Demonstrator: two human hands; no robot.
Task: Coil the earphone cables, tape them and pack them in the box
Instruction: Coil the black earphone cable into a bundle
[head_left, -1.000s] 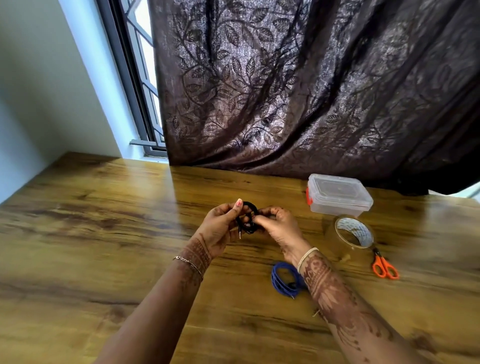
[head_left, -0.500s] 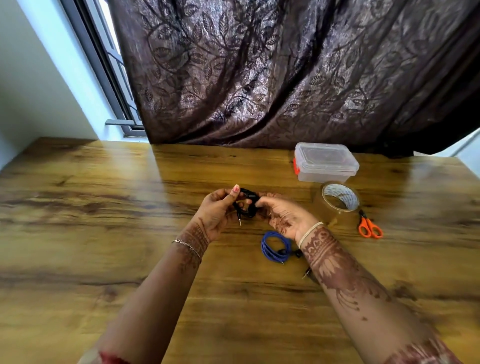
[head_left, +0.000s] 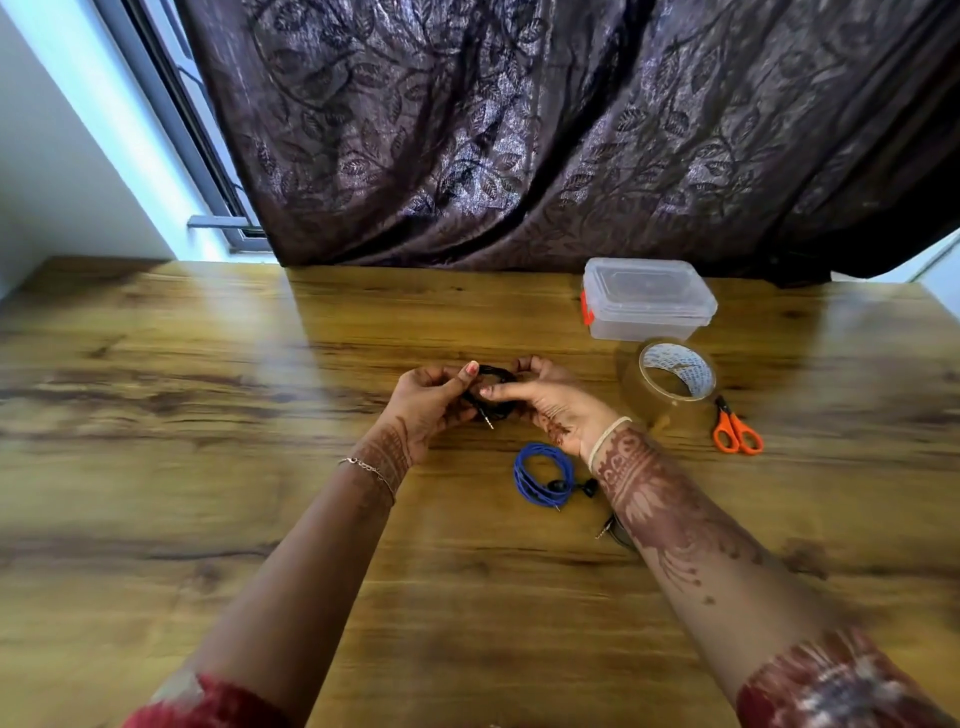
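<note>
**A:** In the head view, which step is this?

**B:** Coiling, I'd judge. The black earphone cable (head_left: 494, 373) sits bunched in small loops between the two hands, over the middle of the table (head_left: 208, 415). Its jack plug (head_left: 489, 419) hangs loose below.

**A:** How are the fingers set?

**B:** Narrow on both sides. The left hand (head_left: 426, 400) pinches the coil, with the thumb laid across the top of the loops. The right hand (head_left: 553, 402) curls round the other side, and its fingers (head_left: 501, 391) reach in to touch the strands. How many loops are made I cannot tell; the coil is small and partly hidden.

**A:** What makes the step go well?

**B:** Even loops, one hand pinning the bundle while the other tucks in the loose plug end. If the pinch slackens, the coil will likely spring apart before tape goes on.

**A:** And the rest?

**B:** A blue earphone cable (head_left: 540, 473) lies coiled on the table just beside the right wrist. The tape roll (head_left: 675, 361) stands near the right hand, with the scissors (head_left: 735, 428) beside it. The box (head_left: 647, 299) is behind them, lid on.
</note>
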